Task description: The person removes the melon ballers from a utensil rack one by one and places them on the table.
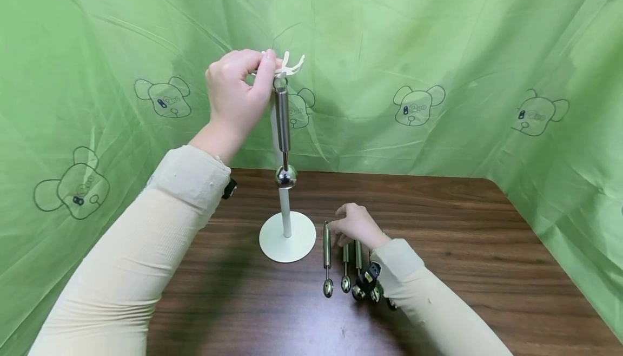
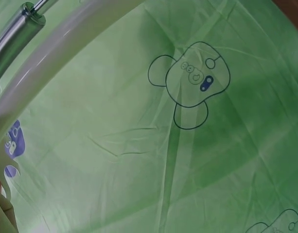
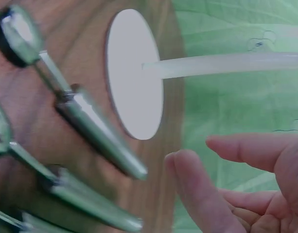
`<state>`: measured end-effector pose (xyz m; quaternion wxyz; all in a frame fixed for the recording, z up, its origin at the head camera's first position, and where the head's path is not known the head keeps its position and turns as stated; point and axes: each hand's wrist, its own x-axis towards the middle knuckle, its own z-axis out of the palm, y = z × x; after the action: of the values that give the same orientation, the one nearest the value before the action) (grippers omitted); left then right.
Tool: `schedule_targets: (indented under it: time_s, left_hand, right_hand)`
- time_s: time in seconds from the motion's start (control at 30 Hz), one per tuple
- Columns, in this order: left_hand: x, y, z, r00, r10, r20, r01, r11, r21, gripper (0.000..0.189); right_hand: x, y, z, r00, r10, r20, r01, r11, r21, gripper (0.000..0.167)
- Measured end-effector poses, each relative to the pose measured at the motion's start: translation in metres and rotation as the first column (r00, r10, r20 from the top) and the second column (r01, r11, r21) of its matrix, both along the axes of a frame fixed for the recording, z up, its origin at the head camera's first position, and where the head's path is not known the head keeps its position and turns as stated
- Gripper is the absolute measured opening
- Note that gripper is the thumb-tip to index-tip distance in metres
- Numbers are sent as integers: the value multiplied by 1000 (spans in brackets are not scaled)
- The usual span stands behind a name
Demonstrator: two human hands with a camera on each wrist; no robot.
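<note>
My left hand (image 1: 240, 88) is at the top of a white stand (image 1: 287, 204), its thumb and fingers pinching the hooked rack (image 1: 293, 69) there. From a hook beside those fingers, a metal melon baller (image 1: 283, 120) hangs by its ring, round scoop downward. Lower right, my right hand (image 1: 358, 226) hovers by the handle ends of several melon ballers lying on the table. Nearest its fingertips is the leftmost melon baller (image 1: 327, 253). In the right wrist view the thumb and fingers (image 3: 197, 189) are apart and hold nothing, close to a steel handle (image 3: 105, 136).
The stand's round white base (image 1: 272, 239) sits on the dark wooden table (image 1: 219, 291), left of the row of melon ballers. Green cloth (image 1: 360, 37) printed with bear heads surrounds the table's back and sides. My right wrist partly covers the row's right end.
</note>
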<state>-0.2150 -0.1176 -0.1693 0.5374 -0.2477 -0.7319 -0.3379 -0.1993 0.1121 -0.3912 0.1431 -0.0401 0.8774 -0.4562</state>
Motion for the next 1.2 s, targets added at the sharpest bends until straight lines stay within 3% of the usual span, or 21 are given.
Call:
schedule_targets:
  time_s: [0.3, 0.57, 0.8, 0.93, 1.2]
  left_hand:
    - [3, -3, 1, 1000, 15, -1, -15, 999, -51, 35]
    - [4, -5, 4, 998, 45, -42, -50, 992, -119, 39]
    - [5, -6, 4, 997, 59, -42, -65, 986, -152, 40]
    - [7, -6, 5, 997, 68, -47, -74, 984, -162, 40]
    - [10, -2, 5, 993, 104, -59, -113, 976, -184, 44]
  right_hand:
    - [-1, 3, 44, 996, 25, -82, -28, 999, -45, 50]
    - [4, 0, 94, 984, 64, -166, -81, 992, -97, 47]
    - [8, -7, 122, 967, 76, -244, -111, 985, -135, 46]
    - [10, -13, 135, 947, 66, -314, -129, 974, -187, 44]
    - [11, -30, 148, 887, 45, -459, -200, 935, -294, 37]
